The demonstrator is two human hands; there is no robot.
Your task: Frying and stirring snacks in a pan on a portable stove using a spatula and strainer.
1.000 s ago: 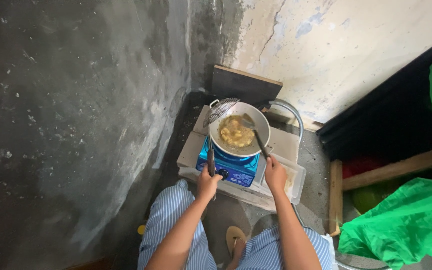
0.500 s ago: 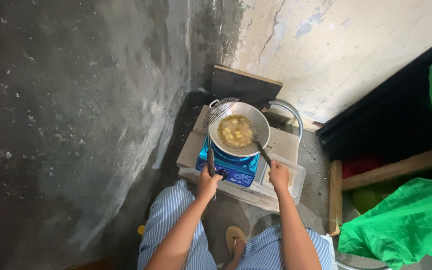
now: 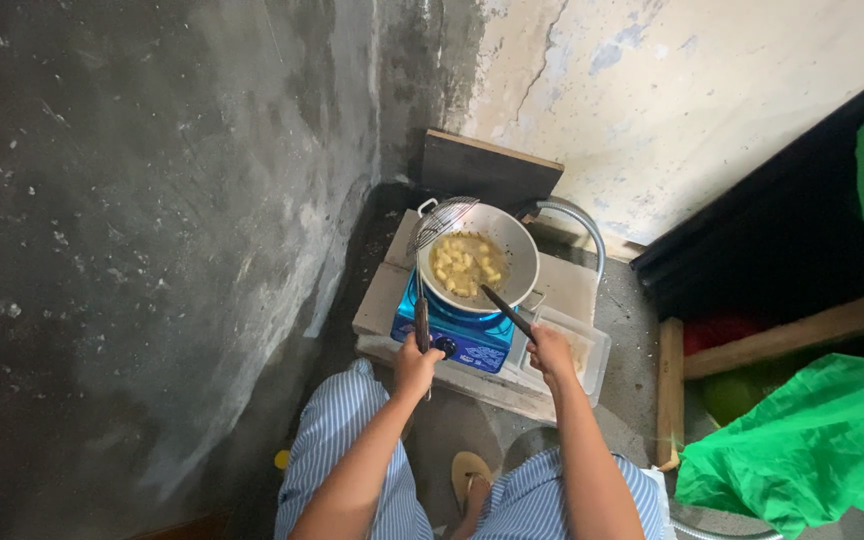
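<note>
Just beyond both hands, a pan (image 3: 512, 262) of yellow pieces sits on the blue stove (image 3: 457, 338). Left hand (image 3: 417, 366) grips a wire skimmer (image 3: 439, 221); right hand (image 3: 550, 351) grips a dark utensil (image 3: 505, 311).

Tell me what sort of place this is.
Probably a makeshift cooking corner on the floor of a rough building: a small blue stove with a pan of frying pieces sits on boards against stained, peeling walls.
</note>
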